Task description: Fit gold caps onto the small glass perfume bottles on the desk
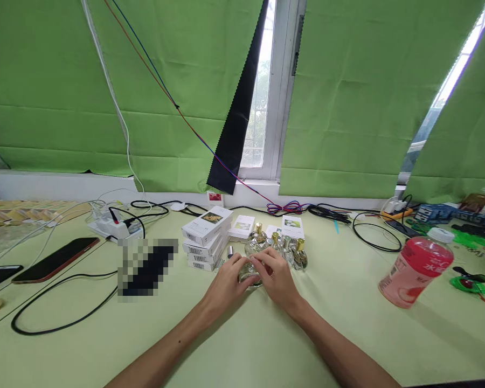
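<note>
Close in front of me on the table, my left hand (230, 277) is wrapped round a small clear glass bottle (247, 274), partly hidden by the fingers. At the bottle's top, the fingers of my right hand (275, 272) are pinched together; what lies between them is hidden. Just behind my hands stands a rounded glass bottle with a gold cap (258, 237). Several similar gold-topped bottles (299, 254) cluster to the right of it. A small silver cap (230, 251) is beside my left fingers. White boxes (204, 247) are stacked to the left.
More white boxes (293, 226) lie behind the bottles. A pink drink bottle (414, 272) stands at right. On the left are a phone (56, 260), a power strip (119, 229) and a looped black cable (44, 326). Bundled wires (285, 207) run along the window wall.
</note>
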Demonstrator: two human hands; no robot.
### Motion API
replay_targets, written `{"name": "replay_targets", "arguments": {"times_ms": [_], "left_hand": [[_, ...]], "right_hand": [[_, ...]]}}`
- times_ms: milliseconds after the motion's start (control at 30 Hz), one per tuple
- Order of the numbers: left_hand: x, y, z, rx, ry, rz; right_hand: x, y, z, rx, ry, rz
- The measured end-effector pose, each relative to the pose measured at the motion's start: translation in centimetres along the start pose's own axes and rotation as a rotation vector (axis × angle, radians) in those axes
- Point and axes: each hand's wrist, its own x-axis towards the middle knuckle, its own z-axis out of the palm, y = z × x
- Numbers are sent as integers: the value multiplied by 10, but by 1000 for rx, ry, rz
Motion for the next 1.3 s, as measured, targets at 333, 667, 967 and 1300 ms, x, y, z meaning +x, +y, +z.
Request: {"name": "replay_targets", "arguments": {"times_ms": [333,667,967,1300], "left_hand": [[0,-2,1,23,-13,-2],[2,-1,1,25,-13,-9],[1,-3,4,20,-5,-1],[1,-2,2,20,-12,-2]], "right_hand": [[1,-1,1,40,-1,23],[2,-2,1,48,6,23],[3,-1,2,58,-1,9],[2,-2,2,43,-12,5]]}}
